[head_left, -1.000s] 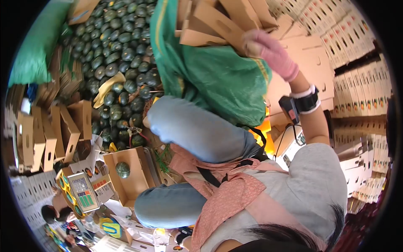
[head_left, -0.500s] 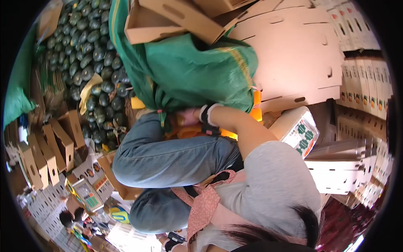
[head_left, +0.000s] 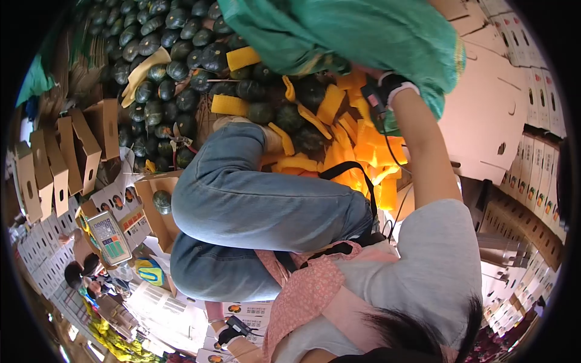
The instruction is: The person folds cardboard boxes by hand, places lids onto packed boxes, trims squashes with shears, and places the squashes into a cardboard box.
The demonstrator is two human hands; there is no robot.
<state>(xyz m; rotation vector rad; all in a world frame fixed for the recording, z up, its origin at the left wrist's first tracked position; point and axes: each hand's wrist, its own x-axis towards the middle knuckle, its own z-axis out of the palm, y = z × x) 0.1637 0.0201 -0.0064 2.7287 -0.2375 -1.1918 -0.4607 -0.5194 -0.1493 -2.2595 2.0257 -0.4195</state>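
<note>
My right hand (head_left: 365, 72), in a pink glove, is at the near edge of the green sack (head_left: 375, 36), closed on its cloth; the fingertips are hidden in the folds. Beside and below it lie many orange-yellow foam pieces (head_left: 348, 142), some on top of dark green pumpkins (head_left: 212, 57). My left hand (head_left: 214, 311) is low in the view, past my bent knee, near white printed boxes (head_left: 248, 311). Only a pink part of it shows, and its fingers cannot be made out. Both wrists wear black devices with cables.
Open brown cartons (head_left: 78, 145) stand at the left. One carton (head_left: 158, 224) holds a pumpkin, with a scale (head_left: 109, 239) beside it. Flat cardboard (head_left: 478, 115) lies at the upper right, near stacked printed boxes (head_left: 535, 181). People (head_left: 91, 272) are at the lower left.
The green sack has moved up and right with my right hand, uncovering foam pieces and pumpkins. The brown cartons on it have left the view. More of my left forearm shows.
</note>
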